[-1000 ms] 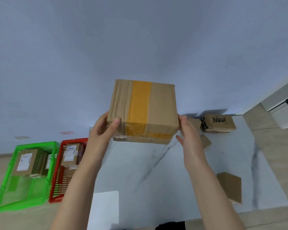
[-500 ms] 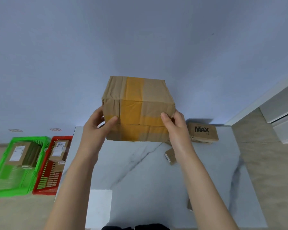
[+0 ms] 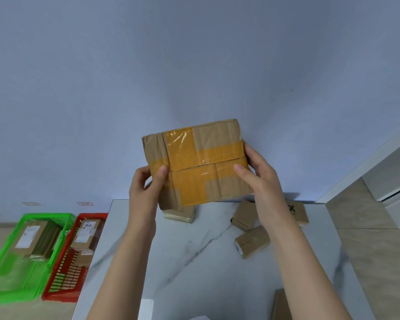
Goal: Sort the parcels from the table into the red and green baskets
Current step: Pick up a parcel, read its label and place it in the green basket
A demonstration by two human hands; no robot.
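One marble-veined white table (image 3: 194,262) fills the lower middle. Two slatted plastic baskets sit on the floor to its left, green (image 3: 0,282) beside red (image 3: 56,294); each holds labelled cardboard parcels. One creased cardboard box (image 3: 199,165), crossed with glossy yellow tape, is held above the table's far edge between the left hand (image 3: 146,188) and right hand (image 3: 261,179), both clasped on its sides. Five smaller brown parcels lie on the table, one at the near edge (image 3: 281,304).

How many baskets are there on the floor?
2. The green basket sits farthest left on the floor; the red basket stands right beside it, next to the table. Both already hold parcels. Anything beyond the frame is hidden.
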